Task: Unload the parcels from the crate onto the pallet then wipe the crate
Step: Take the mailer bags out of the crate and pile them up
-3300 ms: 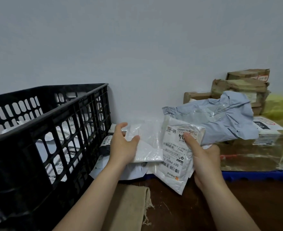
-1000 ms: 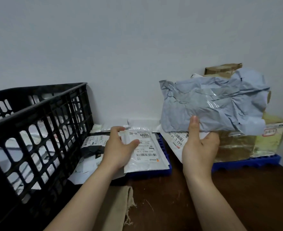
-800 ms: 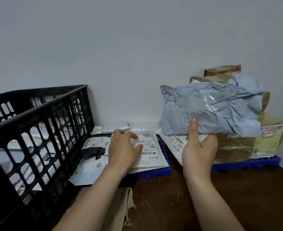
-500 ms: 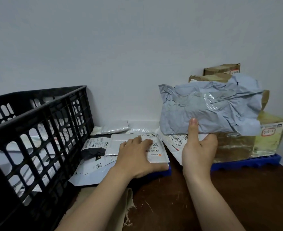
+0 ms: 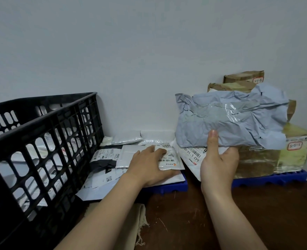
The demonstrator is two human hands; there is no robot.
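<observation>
A black slatted crate (image 5: 40,150) stands at the left with white parcels showing through its holes. My right hand (image 5: 218,163) grips a crumpled grey mailer bag (image 5: 230,118), thumb on its front, and holds it up over the blue pallet (image 5: 167,187). My left hand (image 5: 149,168) lies flat, palm down, on a small white labelled parcel (image 5: 169,157) that rests on the pallet's left part. Another white parcel with a barcode (image 5: 192,156) lies under the grey bag.
Brown taped boxes (image 5: 243,82) and a yellowish wrapped box (image 5: 293,150) are stacked on the pallet's right against the wall. Black-and-white mailers (image 5: 104,159) lie between crate and pallet. A beige cloth (image 5: 129,226) lies on the dark brown floor near my left arm.
My left hand laid the small white parcel down on the pallet and now presses flat on it. My right hand keeps the grey bag raised, almost still.
</observation>
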